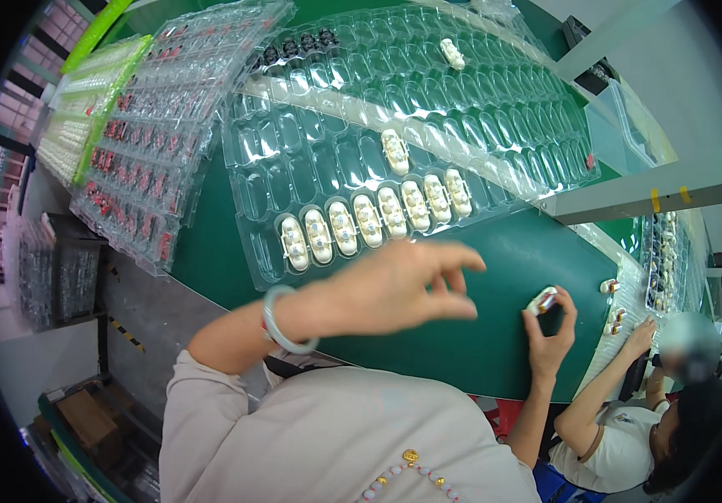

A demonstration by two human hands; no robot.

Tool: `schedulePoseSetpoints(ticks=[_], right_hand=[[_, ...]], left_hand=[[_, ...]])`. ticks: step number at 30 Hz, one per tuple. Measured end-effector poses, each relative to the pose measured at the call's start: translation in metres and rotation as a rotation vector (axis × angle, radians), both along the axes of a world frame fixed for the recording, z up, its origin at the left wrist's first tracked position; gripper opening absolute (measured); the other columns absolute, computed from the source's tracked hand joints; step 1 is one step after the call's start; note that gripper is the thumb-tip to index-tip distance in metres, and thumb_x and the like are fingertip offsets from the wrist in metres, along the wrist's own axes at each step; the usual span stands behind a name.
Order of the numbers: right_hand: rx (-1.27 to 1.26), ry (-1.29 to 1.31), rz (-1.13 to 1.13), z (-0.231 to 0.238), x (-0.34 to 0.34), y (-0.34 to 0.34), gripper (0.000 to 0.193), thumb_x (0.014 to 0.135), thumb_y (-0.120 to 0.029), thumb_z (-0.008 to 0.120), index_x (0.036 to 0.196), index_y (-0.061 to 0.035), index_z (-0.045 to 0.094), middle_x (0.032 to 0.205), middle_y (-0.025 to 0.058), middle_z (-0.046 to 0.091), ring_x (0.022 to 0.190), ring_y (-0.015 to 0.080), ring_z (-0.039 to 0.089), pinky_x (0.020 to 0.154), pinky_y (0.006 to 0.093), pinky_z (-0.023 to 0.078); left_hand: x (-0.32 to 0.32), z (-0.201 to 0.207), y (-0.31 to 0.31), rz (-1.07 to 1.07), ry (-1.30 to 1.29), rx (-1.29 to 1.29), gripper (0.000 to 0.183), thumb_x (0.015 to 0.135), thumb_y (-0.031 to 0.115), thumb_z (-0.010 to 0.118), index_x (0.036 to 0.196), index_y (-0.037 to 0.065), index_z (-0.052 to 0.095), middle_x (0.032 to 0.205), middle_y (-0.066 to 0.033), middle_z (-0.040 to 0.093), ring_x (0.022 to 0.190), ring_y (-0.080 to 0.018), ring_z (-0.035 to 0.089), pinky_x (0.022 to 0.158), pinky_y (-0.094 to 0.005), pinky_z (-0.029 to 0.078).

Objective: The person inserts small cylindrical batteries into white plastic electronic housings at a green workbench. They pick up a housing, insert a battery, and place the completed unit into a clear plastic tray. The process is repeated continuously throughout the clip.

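The right hand (550, 342) is nearly closed at the fingertips, thumb and forefinger pinching a small white part (542, 300) with a reddish-brown patch, held over or against the bare green of the table (487, 356) to the right of the clear tray (319, 172); whether the part touches the surface cannot be told. Its long axis runs aslant, one end toward the near left and the other toward the far right, so that it lies across the line of the fingers. The left hand (399, 285), a pale bangle (272, 318) on its wrist, reaches across in front of the tray with the fingers and thumb pointing right, loosely spread and apart; no object shows in it, though it is blurred and the palm is hidden. Just beyond it, a row of eight white pieces (368, 220) sits in the tray's near pockets, their long axes side by side and pointing away from the person, far ends leaning slightly left. A single white piece (394, 152) lies in the next row with much the same slant, and another piece (452, 54) lies in the far tray (503, 101). To the right, near a co-worker's hand (642, 337), two more small parts (615, 321) rest by the table's edge
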State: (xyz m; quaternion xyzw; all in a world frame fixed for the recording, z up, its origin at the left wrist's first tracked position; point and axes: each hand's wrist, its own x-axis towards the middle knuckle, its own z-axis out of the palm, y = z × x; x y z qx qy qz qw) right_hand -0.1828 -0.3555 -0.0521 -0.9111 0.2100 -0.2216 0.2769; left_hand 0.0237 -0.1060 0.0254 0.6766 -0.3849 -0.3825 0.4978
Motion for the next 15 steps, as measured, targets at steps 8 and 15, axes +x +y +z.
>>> schedulePoseSetpoints(ticks=[8, 15], right_hand=[[0.016, -0.042, -0.172, -0.020, -0.021, -0.042, 0.048, 0.074, -0.008, 0.071, 0.117, -0.0025, 0.048, 0.127, 0.0139, 0.048, 0.118, 0.0255, 0.045, 0.102, 0.0356, 0.032], [-0.211, -0.066, -0.163, 0.014, -0.008, -0.023, 0.051, 0.076, -0.004, 0.068, 0.121, 0.0013, 0.046, 0.126, 0.0161, 0.049, 0.117, 0.0283, 0.045, 0.102, 0.0388, 0.032]], left_hand=[[0.133, -0.034, 0.011, 0.265, -1.003, 0.139, 0.018, 0.073, 0.017, 0.070, 0.089, 0.008, 0.068, 0.088, -0.0056, 0.053, 0.090, -0.0228, 0.051, 0.078, -0.0340, 0.043], [0.146, -0.077, 0.007, 0.247, -0.985, 0.007, 0.006, 0.074, 0.014, 0.066, 0.076, 0.009, 0.063, 0.090, -0.0056, 0.053, 0.096, -0.0230, 0.051, 0.076, -0.0341, 0.046]])
